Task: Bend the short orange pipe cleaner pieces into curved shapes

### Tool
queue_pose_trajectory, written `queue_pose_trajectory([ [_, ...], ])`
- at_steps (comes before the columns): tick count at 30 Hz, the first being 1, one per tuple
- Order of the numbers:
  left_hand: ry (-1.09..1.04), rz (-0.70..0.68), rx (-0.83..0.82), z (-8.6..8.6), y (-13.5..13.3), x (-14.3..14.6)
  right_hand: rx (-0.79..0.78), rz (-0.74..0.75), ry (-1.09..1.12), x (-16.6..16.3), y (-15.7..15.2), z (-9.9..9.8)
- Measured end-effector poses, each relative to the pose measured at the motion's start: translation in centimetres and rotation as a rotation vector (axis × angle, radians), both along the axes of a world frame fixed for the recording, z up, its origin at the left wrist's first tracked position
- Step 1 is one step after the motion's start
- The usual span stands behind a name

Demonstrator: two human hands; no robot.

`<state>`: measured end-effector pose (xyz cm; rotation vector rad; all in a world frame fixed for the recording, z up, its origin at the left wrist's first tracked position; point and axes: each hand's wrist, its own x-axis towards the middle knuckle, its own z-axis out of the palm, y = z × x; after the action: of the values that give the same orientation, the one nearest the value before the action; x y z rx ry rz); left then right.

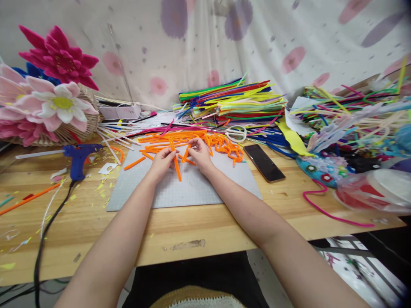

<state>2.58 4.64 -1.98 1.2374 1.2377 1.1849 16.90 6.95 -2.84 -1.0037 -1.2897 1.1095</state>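
Note:
My left hand and my right hand rest side by side on a grey cutting mat. The left hand's fingers pinch a straight orange pipe cleaner that points toward me. The right hand's fingers pinch another short orange pipe cleaner. Just beyond both hands lies a heap of cut orange pipe cleaners, some straight and some bent into loops.
A blue glue gun with its black cord lies left of the mat. A black phone lies to the right, white scissors behind. Stacks of coloured pipe cleaners and large pipe-cleaner flowers line the back.

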Motion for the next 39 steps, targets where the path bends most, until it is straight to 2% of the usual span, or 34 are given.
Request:
queue_pose_trajectory([
  [5,-0.095,0.075,0.004,-0.2,0.2,-0.1,0.075,-0.038,-0.082,0.0,-0.3,0.3],
  [16,-0.096,0.151,0.042,0.2,0.1,0.1,0.229,0.004,-0.083,-0.5,-0.8,0.1],
  [33,-0.074,0.119,0.066,0.0,0.1,0.0,0.388,-0.166,-0.330,-0.2,-1.3,0.5],
  [36,-0.082,0.118,0.058,0.0,0.1,0.1,0.402,-0.127,-0.372,-0.2,-1.3,0.5],
  [39,-0.131,0.135,0.047,0.0,0.1,0.0,0.421,-0.026,-0.429,-0.3,-1.4,0.3],
])
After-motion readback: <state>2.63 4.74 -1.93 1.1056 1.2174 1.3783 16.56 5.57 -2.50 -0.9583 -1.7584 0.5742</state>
